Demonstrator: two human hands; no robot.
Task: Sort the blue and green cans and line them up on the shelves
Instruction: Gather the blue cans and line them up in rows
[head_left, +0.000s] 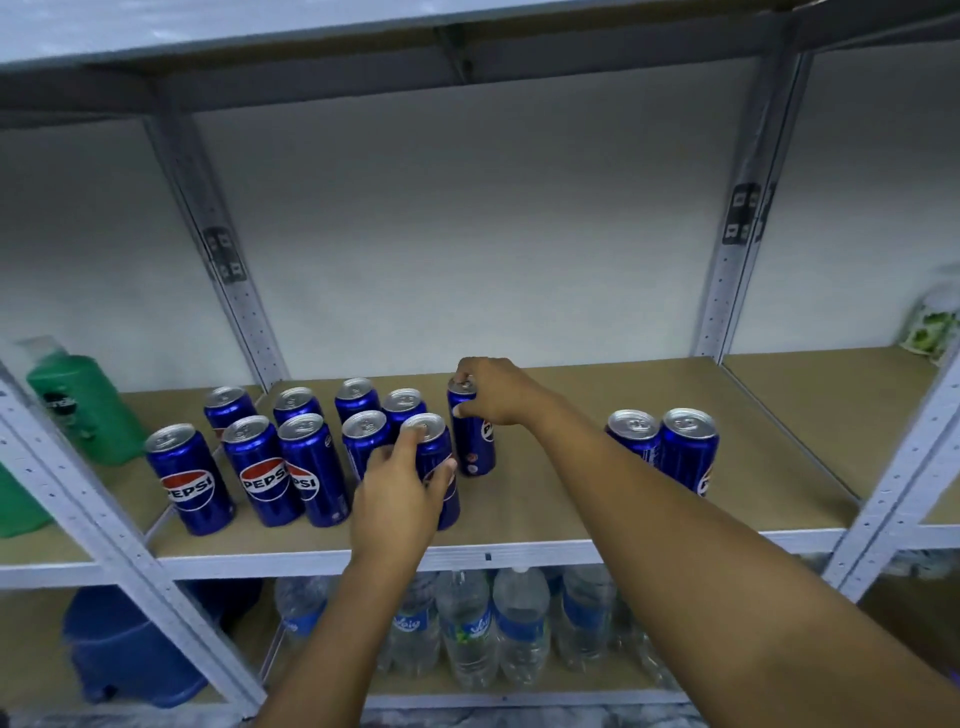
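Both hands on cans now. The left hand (402, 486) wraps its grip round a tall blue aluminium Pepsi can (434, 467) at the front of the cluster, likely nudging it into line. The right hand (493, 392) pinches the top of another blue Pepsi can (470, 434) just behind — upright on the tan board shelf (571, 493). Two more blue cans (665, 447) wait well apart at right. "PEPSI" reads clearly on the front row (249, 473); no green cans show — only a green plastic jug (83, 405) at far left.

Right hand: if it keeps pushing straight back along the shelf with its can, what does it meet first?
Probably nothing: behind the right hand and its can only bare shelf shows, then the wall. Depth is uncertain.
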